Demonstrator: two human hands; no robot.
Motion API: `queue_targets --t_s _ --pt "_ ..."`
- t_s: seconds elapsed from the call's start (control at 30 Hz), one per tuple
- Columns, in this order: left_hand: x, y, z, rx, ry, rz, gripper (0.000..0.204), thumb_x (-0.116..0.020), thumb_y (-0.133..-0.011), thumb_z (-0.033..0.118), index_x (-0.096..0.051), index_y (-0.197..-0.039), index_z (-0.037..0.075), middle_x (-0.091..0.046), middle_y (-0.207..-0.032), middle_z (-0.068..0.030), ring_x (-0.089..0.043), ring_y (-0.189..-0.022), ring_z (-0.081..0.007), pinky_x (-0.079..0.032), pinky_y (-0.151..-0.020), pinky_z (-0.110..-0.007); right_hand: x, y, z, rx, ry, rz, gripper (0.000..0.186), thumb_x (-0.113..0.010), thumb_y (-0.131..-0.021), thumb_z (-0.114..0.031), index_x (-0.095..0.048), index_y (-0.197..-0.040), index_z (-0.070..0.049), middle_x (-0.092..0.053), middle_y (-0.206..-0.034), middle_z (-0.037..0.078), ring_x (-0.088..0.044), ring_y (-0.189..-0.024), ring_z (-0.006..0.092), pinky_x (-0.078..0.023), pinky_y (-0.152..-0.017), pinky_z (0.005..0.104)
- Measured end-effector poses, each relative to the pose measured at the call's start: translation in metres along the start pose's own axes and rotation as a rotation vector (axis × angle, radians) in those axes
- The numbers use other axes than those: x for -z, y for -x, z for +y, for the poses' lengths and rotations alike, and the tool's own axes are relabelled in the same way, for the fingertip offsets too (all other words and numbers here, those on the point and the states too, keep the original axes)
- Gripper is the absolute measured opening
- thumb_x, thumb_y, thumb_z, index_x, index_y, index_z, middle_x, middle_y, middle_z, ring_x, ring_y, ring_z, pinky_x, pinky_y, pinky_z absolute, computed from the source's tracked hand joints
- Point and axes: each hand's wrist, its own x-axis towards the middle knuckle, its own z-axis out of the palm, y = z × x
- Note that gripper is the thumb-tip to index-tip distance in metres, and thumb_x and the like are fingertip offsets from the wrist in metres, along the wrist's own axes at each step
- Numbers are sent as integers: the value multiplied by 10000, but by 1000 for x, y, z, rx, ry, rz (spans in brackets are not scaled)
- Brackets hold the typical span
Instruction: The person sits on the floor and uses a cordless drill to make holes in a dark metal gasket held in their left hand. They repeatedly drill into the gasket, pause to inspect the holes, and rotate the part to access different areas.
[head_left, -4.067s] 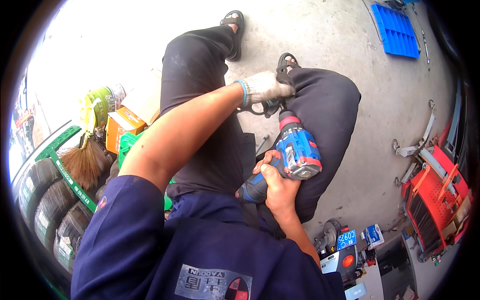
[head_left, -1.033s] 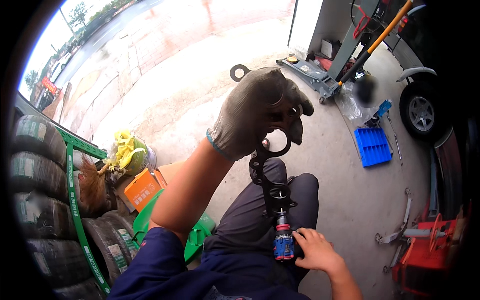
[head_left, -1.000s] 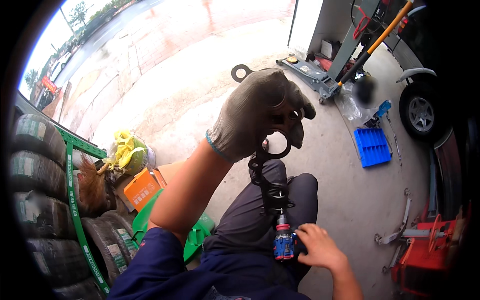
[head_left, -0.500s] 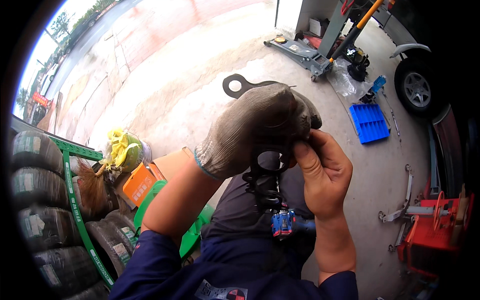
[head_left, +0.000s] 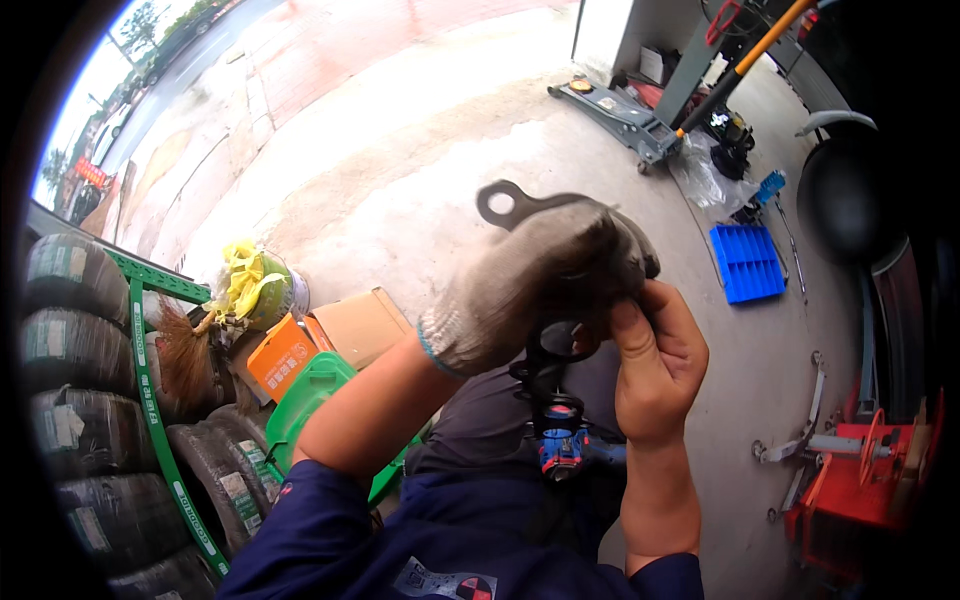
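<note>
My left hand (head_left: pixel 535 275), in a grey knit glove, is closed around a dark part with a ring-shaped eye (head_left: pixel 531 207) sticking out past the knuckles. Beneath the glove a second black ring (head_left: pixel 541 352) shows; whether it belongs to the same part, I cannot tell. My bare right hand (head_left: pixel 655 365) is closed, thumb and fingers pinching close against the gloved fingers; what sits between them is hidden. Below both hands, in front of my dark trousers, stand black spring-like coils (head_left: pixel 535 385). Lower down is a blue and black power tool (head_left: pixel 563 450).
Stacked tyres (head_left: pixel 85 345) and a green rack (head_left: pixel 150 400) line the left. Nearby are a straw broom (head_left: pixel 185 360), a bucket (head_left: pixel 285 290), cardboard (head_left: pixel 360 325) and a green plastic piece (head_left: pixel 310 395). To the right are a floor jack (head_left: pixel 620 120), blue tray (head_left: pixel 747 265) and red machine (head_left: pixel 860 470).
The view has shifted slightly, so the floor items sit a little differently. Both hands keep their closed hold; the dark part stays in the glove with its eye sticking out.
</note>
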Motion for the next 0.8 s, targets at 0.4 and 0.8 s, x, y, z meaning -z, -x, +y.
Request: queue_targets --t_s 0.4,0.8 --pt "-10 3 8 -39 -162 26 283 -666 -1007 291 -688 -1100 25 -697 -897 -74 -652 -688 -143 -507 -528 -295 -2 6 13 78 10 41 251 -602 -1060 -142 -613 -1218 54 -729 -1011 126 -691 -770 170 -576 -660 318" --pt "-13 -6 6 -211 -53 39 279 -704 -992 240 -651 -1192 53 -722 -990 -84 -686 -848 -132 -576 -687 -265 -1 10 14 34 -16 94 233 -634 -1044 -145 -617 -1190 36 -725 -1061 125 -696 -817 198 -578 -634 351"
